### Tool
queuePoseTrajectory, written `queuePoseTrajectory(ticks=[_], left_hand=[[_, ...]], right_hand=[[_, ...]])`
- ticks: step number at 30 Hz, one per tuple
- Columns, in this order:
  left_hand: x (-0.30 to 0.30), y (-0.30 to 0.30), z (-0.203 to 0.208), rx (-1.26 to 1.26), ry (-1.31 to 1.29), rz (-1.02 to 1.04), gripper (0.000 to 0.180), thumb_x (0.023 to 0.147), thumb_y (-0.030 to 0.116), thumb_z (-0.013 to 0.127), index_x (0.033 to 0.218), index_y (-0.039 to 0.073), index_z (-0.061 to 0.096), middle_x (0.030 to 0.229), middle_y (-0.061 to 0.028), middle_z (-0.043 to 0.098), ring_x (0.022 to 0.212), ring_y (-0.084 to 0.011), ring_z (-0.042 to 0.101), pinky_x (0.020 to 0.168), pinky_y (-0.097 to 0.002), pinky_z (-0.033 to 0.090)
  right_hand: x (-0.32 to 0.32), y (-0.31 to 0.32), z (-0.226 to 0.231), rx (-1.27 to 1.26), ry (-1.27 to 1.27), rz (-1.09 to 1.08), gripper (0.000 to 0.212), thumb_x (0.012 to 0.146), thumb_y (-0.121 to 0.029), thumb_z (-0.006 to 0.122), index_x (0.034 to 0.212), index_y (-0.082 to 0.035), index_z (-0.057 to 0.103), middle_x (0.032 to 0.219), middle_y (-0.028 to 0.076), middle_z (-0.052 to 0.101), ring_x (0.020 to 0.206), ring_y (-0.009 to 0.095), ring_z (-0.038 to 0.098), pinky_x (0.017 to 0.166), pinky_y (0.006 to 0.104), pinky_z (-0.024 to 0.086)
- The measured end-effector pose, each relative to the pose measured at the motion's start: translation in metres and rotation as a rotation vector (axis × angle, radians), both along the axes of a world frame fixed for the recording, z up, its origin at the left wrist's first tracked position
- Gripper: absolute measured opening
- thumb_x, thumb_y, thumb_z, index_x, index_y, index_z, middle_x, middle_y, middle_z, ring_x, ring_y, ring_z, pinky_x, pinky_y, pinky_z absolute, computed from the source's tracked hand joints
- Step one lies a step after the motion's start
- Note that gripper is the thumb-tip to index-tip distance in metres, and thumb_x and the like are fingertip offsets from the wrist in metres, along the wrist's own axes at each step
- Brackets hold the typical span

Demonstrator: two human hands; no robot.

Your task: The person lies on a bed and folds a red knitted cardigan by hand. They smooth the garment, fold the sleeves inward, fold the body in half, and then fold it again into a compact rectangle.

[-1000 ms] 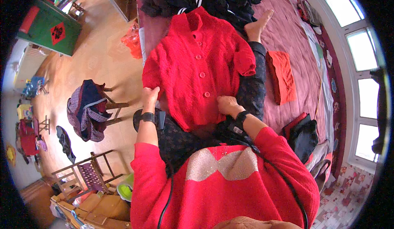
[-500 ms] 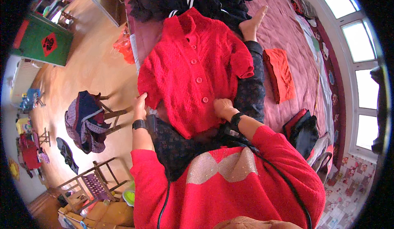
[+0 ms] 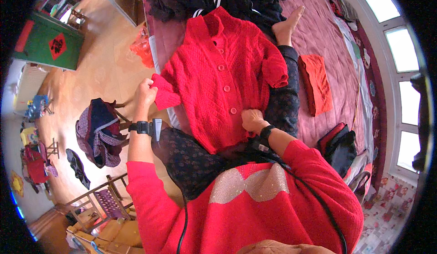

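Observation:
A red knitted cardigan with short sleeves, a collar and a row of round buttons lies spread over my legs. My left hand is closed on the cuff of its left-hand sleeve and holds that sleeve stretched out to the side. Near the lowest button, my right hand is closed on the front of the cardigan close to its hem. The other sleeve rests bent over my dark patterned trouser leg.
The bed has a pink quilt. On it lie a folded orange-red cloth, dark folded clothes at right, and black clothes with white stripes beyond. A clothes-covered stool and a wooden chair stand left.
My left hand has moved outward and away from me, pulling the sleeve cuff out to the side. My right hand stays at the cardigan's lower front.

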State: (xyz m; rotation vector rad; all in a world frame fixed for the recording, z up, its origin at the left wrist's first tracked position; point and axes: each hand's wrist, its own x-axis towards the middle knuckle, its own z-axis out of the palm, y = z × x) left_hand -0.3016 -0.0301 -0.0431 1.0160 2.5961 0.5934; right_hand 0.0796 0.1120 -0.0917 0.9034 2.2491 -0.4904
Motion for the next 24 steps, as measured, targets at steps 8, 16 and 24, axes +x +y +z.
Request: queuePoseTrajectory(ticks=[8,16,24], left_hand=[[-0.004,0.029,0.067,0.015,0.143,-0.005,0.016,0.08,0.018,0.066,0.092,0.01,0.059,0.093,-0.0139,0.067,0.088,-0.034,0.066,0.074,-0.0444,0.051],[-0.054,-0.009,0.094,0.646,0.314,0.046,0.011,0.083,-0.004,0.052,0.087,0.004,0.06,0.074,-0.0023,0.058,0.059,-0.0101,0.055,0.057,-0.025,0.046],[-0.058,-0.057,-0.003,0.634,-0.205,0.509,0.018,0.079,-0.007,0.048,0.082,0.005,0.061,0.071,0.001,0.056,0.062,-0.0079,0.052,0.052,-0.0246,0.044]], right_hand=[[0.001,-0.001,-0.009,0.026,0.05,0.018,0.024,0.079,-0.017,0.058,0.096,-0.007,0.071,0.1,0.019,0.07,0.095,0.034,0.069,0.08,0.0433,0.054],[0.003,0.0,-0.002,-0.014,0.081,-0.005,0.024,0.078,-0.018,0.059,0.094,-0.006,0.072,0.098,0.019,0.07,0.094,0.034,0.069,0.078,0.0442,0.054],[0.0,-0.002,0.003,-0.008,0.002,-0.023,0.023,0.083,-0.017,0.057,0.094,-0.006,0.074,0.102,0.018,0.071,0.096,0.034,0.069,0.079,0.0446,0.056]])
